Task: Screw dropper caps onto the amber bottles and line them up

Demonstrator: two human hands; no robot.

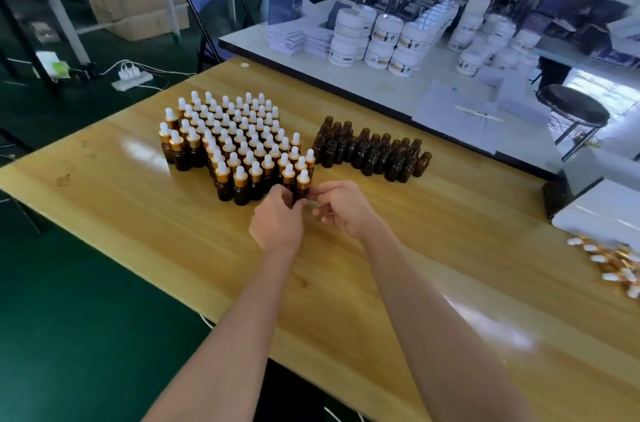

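Your left hand [277, 222] has its fingers [284, 195] curled round the lower part of a small amber glass bottle with a gold-collared white dropper cap [302, 183]. The bottle is upright at the near right corner of the block of capped amber bottles [228, 137] on the pale wooden desk [173, 248]. Your right hand [343, 208] is just beside it, fingers bent toward the bottle; you cannot tell whether they grasp it. The cluster of uncapped amber bottles [374, 151] stands to the right, apart from the block. Loose gold-and-white dropper caps [613, 262] lie at the desk's right edge.
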